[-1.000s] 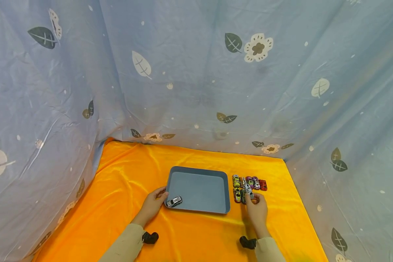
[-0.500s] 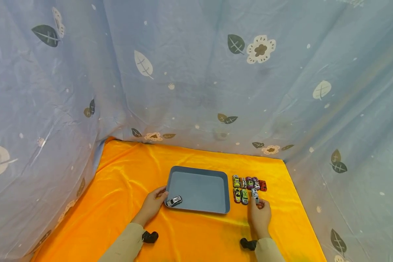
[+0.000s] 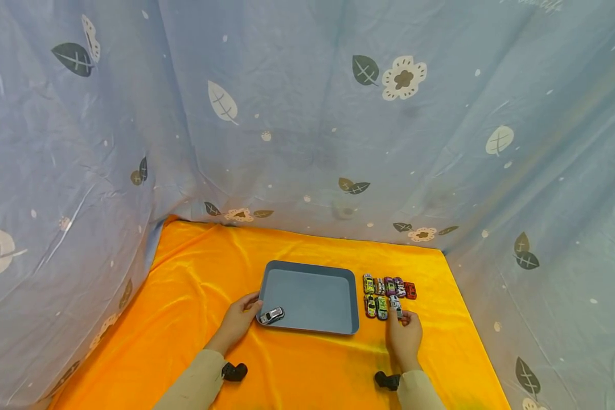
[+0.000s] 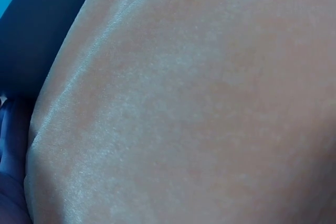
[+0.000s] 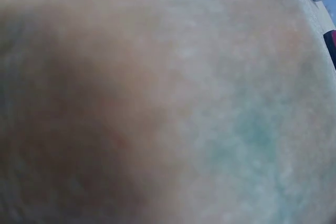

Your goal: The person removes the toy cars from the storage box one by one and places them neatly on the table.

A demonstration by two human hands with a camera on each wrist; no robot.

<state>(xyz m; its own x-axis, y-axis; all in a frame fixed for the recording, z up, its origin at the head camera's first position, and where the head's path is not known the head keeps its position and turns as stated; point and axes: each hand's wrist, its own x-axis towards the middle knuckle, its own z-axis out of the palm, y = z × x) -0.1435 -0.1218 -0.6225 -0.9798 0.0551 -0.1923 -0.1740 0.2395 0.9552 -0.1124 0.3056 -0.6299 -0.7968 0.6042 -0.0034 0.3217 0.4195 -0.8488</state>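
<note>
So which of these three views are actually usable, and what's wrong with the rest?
Head view: sharp and evenly lit, with wide-angle bending at the edges; the tray, toy cars and both hands show clearly, if small. Left wrist view: a blurred orange-tan surface fills the frame. Right wrist view: wholly out of focus, only a smear.
</note>
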